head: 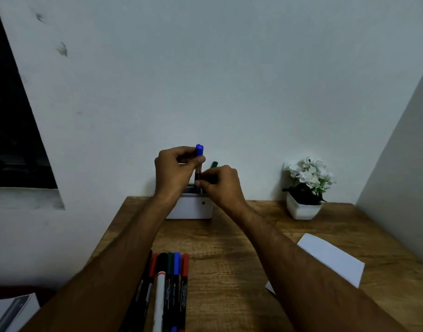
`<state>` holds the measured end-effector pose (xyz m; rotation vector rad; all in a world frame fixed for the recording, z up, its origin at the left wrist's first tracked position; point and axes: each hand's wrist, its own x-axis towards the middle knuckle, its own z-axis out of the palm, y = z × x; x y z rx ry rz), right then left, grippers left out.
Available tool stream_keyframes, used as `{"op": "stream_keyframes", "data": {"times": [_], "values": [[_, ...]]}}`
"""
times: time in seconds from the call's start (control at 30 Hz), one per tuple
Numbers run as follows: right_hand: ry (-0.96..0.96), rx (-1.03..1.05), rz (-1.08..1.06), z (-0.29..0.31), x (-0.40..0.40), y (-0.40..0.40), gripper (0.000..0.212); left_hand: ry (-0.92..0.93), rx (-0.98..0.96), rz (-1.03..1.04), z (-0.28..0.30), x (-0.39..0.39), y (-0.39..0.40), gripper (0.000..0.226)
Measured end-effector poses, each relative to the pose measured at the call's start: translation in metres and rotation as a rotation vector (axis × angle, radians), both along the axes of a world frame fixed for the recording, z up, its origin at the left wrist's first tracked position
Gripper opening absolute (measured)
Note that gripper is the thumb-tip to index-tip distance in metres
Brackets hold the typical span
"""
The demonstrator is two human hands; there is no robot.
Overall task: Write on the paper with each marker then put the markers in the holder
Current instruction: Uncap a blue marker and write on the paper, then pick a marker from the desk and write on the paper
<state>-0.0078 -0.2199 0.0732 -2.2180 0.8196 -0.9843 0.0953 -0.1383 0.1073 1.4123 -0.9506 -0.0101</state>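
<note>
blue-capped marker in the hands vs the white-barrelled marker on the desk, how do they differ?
Pose: the blue-capped marker stands upright above the white holder; the white-barrelled marker lies flat on the wooden desk.
Contact: the left hand and right hand both pinch the blue-capped marker; nothing touches the white-barrelled one.
Look: the blue-capped marker has a dark barrel; the other has a white barrel and black cap.
Shared: both capped.

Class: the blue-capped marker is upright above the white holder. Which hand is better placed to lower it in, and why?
The left hand: it grips the blue-capped marker near the cap, directly above the holder. The right hand only pinches its lower end.
</note>
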Motion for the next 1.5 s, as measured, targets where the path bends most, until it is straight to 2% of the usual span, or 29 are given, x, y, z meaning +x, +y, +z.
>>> {"op": "stream_keyframes", "data": {"times": [0.23,0.63,0.8,1.0,1.2,1.4,1.5], "values": [[0.062,-0.009,-0.04,-0.012,0.003,-0.006,0.019,0.022,0.207,-0.027,-0.033,0.009,-0.01,0.032],[0.003,0.029,-0.099,-0.017,-0.021,0.017,0.028,-0.021,0.183,0.073,-0.047,0.009,0.015,0.023],[0.176,0.033,-0.039,-0.024,-0.039,0.049,0.024,-0.083,0.305,0.011,-0.059,-0.004,0.041,0.018],[0.334,0.121,0.047,-0.046,-0.055,0.097,0.002,-0.143,0.537,-0.126,-0.082,-0.013,0.078,0.023],[0.417,0.147,-0.053,-0.061,-0.061,0.127,0.017,-0.222,0.649,-0.14,-0.1,-0.021,0.097,0.03],[0.499,0.083,-0.049,-0.048,-0.065,0.142,0.033,-0.296,0.623,-0.168,-0.108,-0.022,0.104,0.031],[0.514,0.062,-0.067,-0.046,-0.067,0.144,0.034,-0.331,0.629,-0.165,-0.108,-0.023,0.104,0.033]]}}
